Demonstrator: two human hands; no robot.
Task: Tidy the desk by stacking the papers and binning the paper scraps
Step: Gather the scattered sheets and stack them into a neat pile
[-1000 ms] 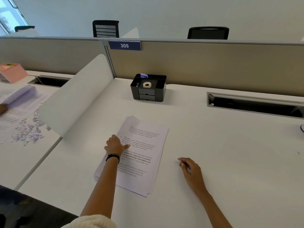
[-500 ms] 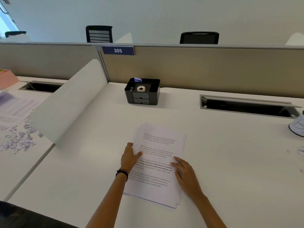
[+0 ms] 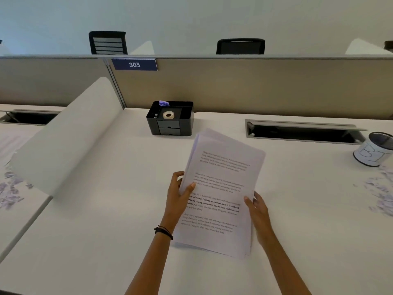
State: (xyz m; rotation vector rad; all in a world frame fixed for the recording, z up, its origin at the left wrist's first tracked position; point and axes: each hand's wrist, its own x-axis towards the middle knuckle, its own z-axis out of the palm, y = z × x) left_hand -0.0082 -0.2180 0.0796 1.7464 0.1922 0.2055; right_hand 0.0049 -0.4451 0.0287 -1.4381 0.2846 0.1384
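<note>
On the white surface [image 3: 106, 220] in front of the person, the papers [image 3: 219, 194] stand tilted, far end lifted toward the black organizer [image 3: 170, 119], near edge apparently resting on the surface. The left hand [image 3: 177, 199] has its grip closed on the left edge, thumb over the printed face and fingers curled behind. The right hand [image 3: 258, 211] holds the right edge the same way, though most of its fingers are hidden behind the sheets.

The step in hand looks like squaring the stack. The sheets fan slightly at the top and at the near right corner, so a loose hold would serve best: let the pages slide, tap the near edge on the surface, then turn and tap a long side. Squeezing hard would lock in the misalignment.

The paper scraps [image 3: 380, 196] lie scattered at the right, just beside the bin [image 3: 372, 153], not yet cleared.
</note>
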